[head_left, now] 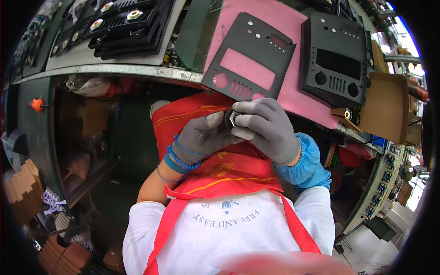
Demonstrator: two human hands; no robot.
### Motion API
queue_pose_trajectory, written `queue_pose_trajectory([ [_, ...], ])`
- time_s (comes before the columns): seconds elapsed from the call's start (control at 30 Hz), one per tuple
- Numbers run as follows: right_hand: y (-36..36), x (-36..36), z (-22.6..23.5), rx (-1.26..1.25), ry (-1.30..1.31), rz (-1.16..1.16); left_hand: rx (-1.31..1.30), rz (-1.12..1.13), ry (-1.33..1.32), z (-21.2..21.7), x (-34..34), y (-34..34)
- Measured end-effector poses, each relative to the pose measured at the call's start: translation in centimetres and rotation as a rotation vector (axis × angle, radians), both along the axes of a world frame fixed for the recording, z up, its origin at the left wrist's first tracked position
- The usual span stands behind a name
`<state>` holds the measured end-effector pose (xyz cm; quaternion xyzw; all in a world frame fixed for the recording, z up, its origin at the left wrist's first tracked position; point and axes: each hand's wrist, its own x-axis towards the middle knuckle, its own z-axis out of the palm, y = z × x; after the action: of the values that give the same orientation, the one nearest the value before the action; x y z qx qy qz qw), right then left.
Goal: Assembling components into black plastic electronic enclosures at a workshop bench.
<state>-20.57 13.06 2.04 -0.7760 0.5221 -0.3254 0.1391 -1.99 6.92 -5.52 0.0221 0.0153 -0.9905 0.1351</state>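
Observation:
Both of my hands wear grey gloves and meet above my red apron [220,160]. Between their fingertips is a small black round fitting with a metal hex nut [233,120] on it. My left hand [199,135] grips the fitting from the left, its thumb against the black rim. From the right, the fingers of my right hand [268,128] close over the nut. Just beyond the hands, a dark grey panel [252,46] with a large rectangular cutout, slots and round holes lies on a pink mat [286,94].
Right of that panel sits a stack of similar panels [334,41], beside an open cardboard box [385,107]. At the far left, black slotted parts with brass-coloured nuts [123,34] are piled on a bench. The bench's metal edge [114,69] runs before me.

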Motion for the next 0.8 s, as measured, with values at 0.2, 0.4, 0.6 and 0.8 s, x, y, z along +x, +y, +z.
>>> queue_pose_trajectory([
  [0.2, -0.4, 1.2, -0.6, 0.049, -0.028, -0.032, -0.027, 0.105, -0.058, -0.4, 0.7, 0.7],
  [0.4, -1.8, 1.9, -0.4, -0.121, -0.058, -0.194, -0.077, 0.242, -0.088, -2.7, 1.7, 0.5],
  [0.6, -3.7, -1.1, -3.5, -0.006, 0.114, -0.354, -0.144, 0.286, -0.207, -6.7, 1.5, -0.3],
  [0.8, -0.8, -1.7, -2.5, 0.168, 0.074, -0.102, -0.148, 0.222, -0.038, -5.5, 0.4, -0.4],
])
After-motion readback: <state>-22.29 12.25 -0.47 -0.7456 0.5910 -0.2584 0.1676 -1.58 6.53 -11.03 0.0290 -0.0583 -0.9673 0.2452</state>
